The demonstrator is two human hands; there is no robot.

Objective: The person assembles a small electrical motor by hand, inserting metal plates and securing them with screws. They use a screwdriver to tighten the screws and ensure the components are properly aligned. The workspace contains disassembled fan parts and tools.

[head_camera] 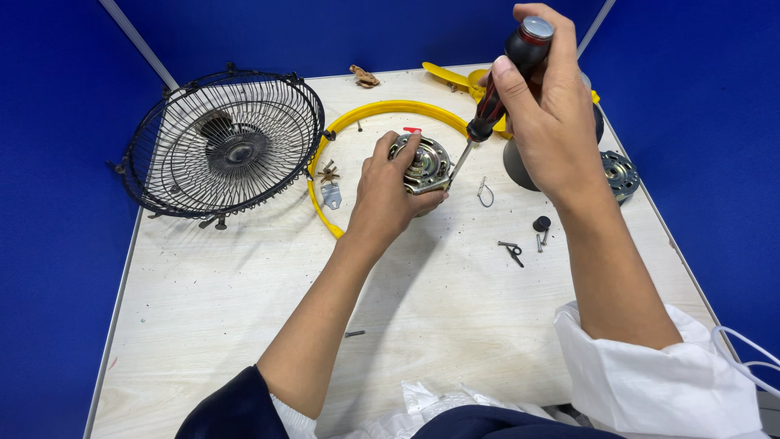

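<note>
My left hand (388, 193) grips a round metal fan motor (424, 162) on the light wooden table (203, 317), inside a yellow plastic ring (357, 122). My right hand (546, 106) holds a screwdriver (504, 77) with a black and red handle, tilted, its tip touching the motor's right side. Both sleeves are pushed up, white over dark blue.
A black wire fan guard (223, 142) lies at the back left. Yellow fan blades (451, 77) and a grey base sit behind my right hand, with a metal motor cover (621, 172) at the right edge. Small screws, a clip (485, 193), a bracket (331, 195) and a black knob (541, 223) are scattered around.
</note>
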